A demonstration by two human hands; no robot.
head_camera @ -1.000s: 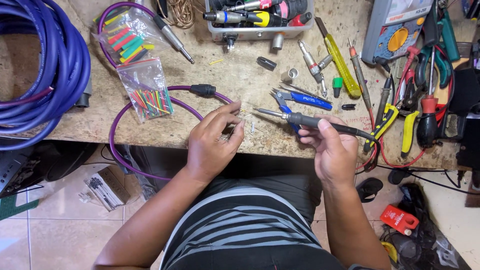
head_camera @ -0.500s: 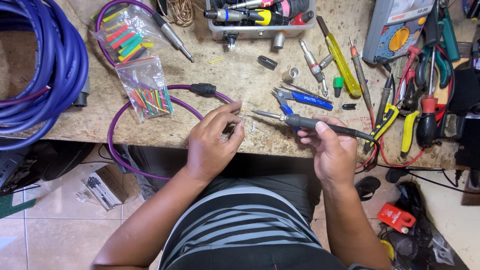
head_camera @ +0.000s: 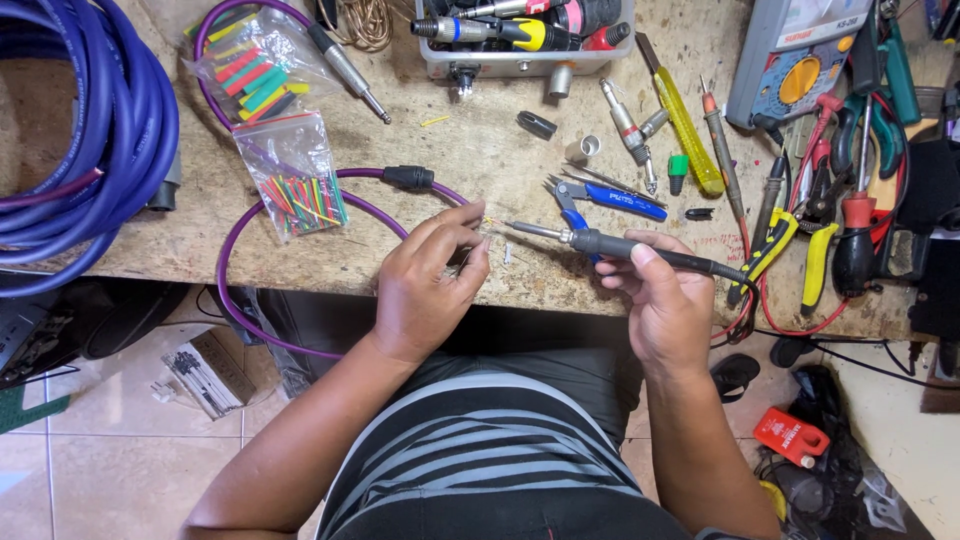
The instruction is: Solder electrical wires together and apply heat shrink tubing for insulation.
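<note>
At surface edge, right hand (head_camera: 665,300) still grips black-handled soldering iron (head_camera: 625,247), unmoved; left hand (head_camera: 430,280) pinches thin purple cable's (head_camera: 240,300) end, steady.

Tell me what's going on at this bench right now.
A person sits at a cluttered workbench. The right hand grips a soldering iron, its metal tip pointing left toward the left hand, which pinches something small at the bench edge; what it is cannot be made out. A purple cable loops beside the left hand. Blue-handled pliers lie just behind the iron, and bags of coloured tubing pieces sit to the left.
</note>
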